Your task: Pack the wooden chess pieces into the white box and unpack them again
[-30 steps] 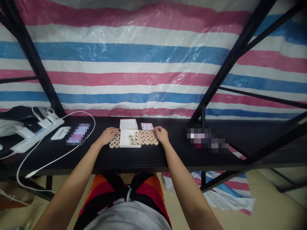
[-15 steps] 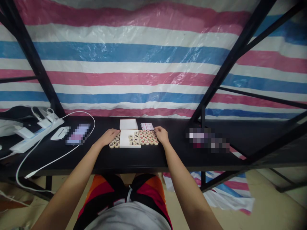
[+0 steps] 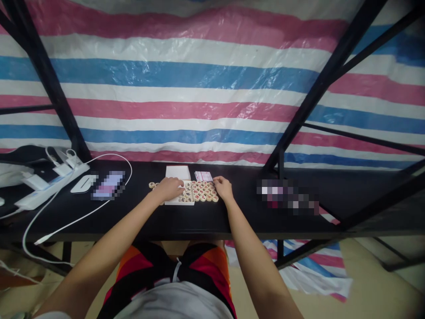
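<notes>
My left hand point(image 3: 168, 189) is over the left half of a shallow white box point(image 3: 171, 202), its fingers pinched on a xiangqi (Chinese chess) piece that they mostly hide. Dark-marked xiangqi pieces point(image 3: 188, 195) stand in short columns in the right side of the box. Another dark-marked piece point(image 3: 152, 184) lies left of the box, and others there are partly covered by my hand. Right of the box, several red-marked pieces point(image 3: 202, 191) are set out in rows. My right hand point(image 3: 223, 188) rests at their right end, fingers loosely bent and apart, fingertips close to the end pieces.
Behind the box lie its white lid point(image 3: 177, 171) and a folded pink-and-white paper point(image 3: 203, 176). To the left are a phone point(image 3: 109, 185), a white cable point(image 3: 71, 223) and a power strip point(image 3: 49, 188). Blurred items point(image 3: 285, 195) lie right on the black table point(image 3: 199, 221).
My left hand has moved right, from the dark-marked pieces beside the box to over the box, covering part of its inside. My right hand has stayed in place.
</notes>
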Available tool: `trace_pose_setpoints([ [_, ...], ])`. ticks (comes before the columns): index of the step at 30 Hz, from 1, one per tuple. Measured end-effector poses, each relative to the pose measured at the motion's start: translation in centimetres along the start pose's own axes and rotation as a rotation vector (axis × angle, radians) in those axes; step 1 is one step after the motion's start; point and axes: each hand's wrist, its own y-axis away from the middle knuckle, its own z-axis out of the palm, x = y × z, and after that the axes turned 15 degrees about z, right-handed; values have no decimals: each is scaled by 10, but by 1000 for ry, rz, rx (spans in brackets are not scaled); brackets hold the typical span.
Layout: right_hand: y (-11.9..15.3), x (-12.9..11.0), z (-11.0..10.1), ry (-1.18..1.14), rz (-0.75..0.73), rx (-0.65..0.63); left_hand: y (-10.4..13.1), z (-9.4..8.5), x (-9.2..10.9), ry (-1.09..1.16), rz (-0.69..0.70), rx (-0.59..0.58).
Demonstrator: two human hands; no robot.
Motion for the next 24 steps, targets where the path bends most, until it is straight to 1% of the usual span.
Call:
trace_pose_setpoints([
  [1, 0, 0, 0, 4, 1, -4, -8, 0, 4, 0, -12, -56],
  [3, 1, -1, 0, 9, 3, -7, -20, 4, 7, 40, -64, -127],
  [6, 1, -2, 0, 23, 3, 1, -30, 10, 4, 129, -138, -170],
  [11, 3, -4, -1, 43, 0, 15, -34, 18, -6, 160, -159, -154],
  [14, 3, -4, -1, 41, 0, 11, -36, 18, -10, 160, -156, -134],
  [16, 4, -5, -1, 44, -7, 10, -34, 13, -11, 170, -141, -67],
  [17, 4, -5, -1, 46, -9, 9, -30, 9, -11, 182, -134, -3],
  [19, 4, -4, -1, 47, -12, 12, -14, 1, -11, 213, -144, 172],
  [20, 4, -4, -1, 47, -12, 14, -2, -4, -11, 218, -163, 256],
  [22, 3, -3, -1, 50, -14, 17, 27, -9, -12, 191, -237, 384],
  [24, 3, -3, -1, 54, -20, 17, 60, -8, -14, 164, -291, 496],
])
